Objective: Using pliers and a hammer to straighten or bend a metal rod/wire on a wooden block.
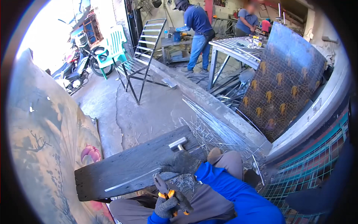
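Note:
My left hand (166,206), in a grey work glove, is closed around pliers (163,189) with orange and black handles, their jaws pointing up toward a dark wooden plank (112,170). On the plank lies a thin metal rod (130,180). My right hand (184,162), also gloved, rests low over the plank, its fingertips closed at the rod's right end; dark glove against dark wood blurs the grip. Just beyond it a hammer (177,143) shows its metal head, the handle running back toward my glove and partly hidden.
Cut rod pieces (182,182) lie below the plank; long rods (220,128) are heaped to the right. A painted cloth (48,130) hangs at left. Ahead stand a metal chair frame (143,56) and green plastic chair (113,44). Two people work beyond, near a metal table (233,46).

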`<control>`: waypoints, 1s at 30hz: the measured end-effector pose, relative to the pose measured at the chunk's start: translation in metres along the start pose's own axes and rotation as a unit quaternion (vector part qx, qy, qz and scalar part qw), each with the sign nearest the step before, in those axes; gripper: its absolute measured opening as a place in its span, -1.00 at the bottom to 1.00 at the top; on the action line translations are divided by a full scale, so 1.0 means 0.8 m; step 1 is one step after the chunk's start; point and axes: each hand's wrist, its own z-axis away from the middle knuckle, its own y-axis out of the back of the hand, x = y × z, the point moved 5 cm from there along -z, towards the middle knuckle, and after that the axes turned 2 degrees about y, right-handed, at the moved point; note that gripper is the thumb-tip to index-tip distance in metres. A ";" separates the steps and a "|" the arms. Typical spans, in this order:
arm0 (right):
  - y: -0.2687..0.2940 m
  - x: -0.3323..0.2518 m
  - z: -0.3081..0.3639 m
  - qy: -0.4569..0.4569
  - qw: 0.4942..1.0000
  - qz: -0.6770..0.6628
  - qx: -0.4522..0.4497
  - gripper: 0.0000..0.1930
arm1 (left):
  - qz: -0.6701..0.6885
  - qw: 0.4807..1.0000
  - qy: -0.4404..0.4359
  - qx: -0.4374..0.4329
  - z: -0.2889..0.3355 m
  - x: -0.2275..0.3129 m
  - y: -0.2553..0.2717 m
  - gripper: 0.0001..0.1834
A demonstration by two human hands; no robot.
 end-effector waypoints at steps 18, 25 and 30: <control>0.062 0.020 0.005 -0.145 0.986 0.021 0.074 -0.48 | -0.740 0.591 0.289 0.140 0.031 0.004 0.072 -0.49; 0.064 0.030 0.013 -0.144 0.985 -0.004 0.095 -0.40 | -0.701 0.657 0.253 0.108 0.041 -0.021 0.089 -0.47; 0.060 0.040 0.012 -0.182 0.982 -0.033 0.034 -0.35 | -0.647 0.700 0.243 0.182 0.036 0.000 0.088 -0.48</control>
